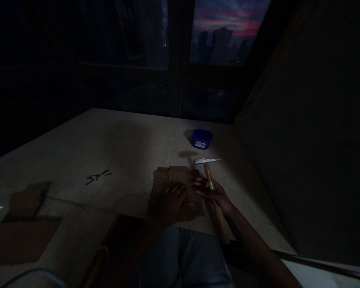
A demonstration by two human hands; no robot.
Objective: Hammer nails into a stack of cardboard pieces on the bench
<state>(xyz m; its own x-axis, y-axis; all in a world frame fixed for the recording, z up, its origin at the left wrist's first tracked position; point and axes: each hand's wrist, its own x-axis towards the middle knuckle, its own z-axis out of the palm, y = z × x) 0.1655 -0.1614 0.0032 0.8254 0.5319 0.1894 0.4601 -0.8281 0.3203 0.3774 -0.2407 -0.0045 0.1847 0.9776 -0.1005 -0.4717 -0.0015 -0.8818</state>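
My right hand [213, 195] is closed round the wooden handle of a hammer [208, 167]. Its metal head points up and away over the light board [108, 148]. My left hand [174, 202] lies flat, fingers spread, on a brown cardboard piece [174, 176] in front of me, just left of the hammer handle. The scene is very dim.
A small blue tub [202, 139] stands beyond the hammer. Several dark nails [97, 177] lie loose to the left. Brown cardboard pieces [24, 204] sit at the near left. A dark wall panel [303, 160] rises on the right, and windows [225, 32] are behind.
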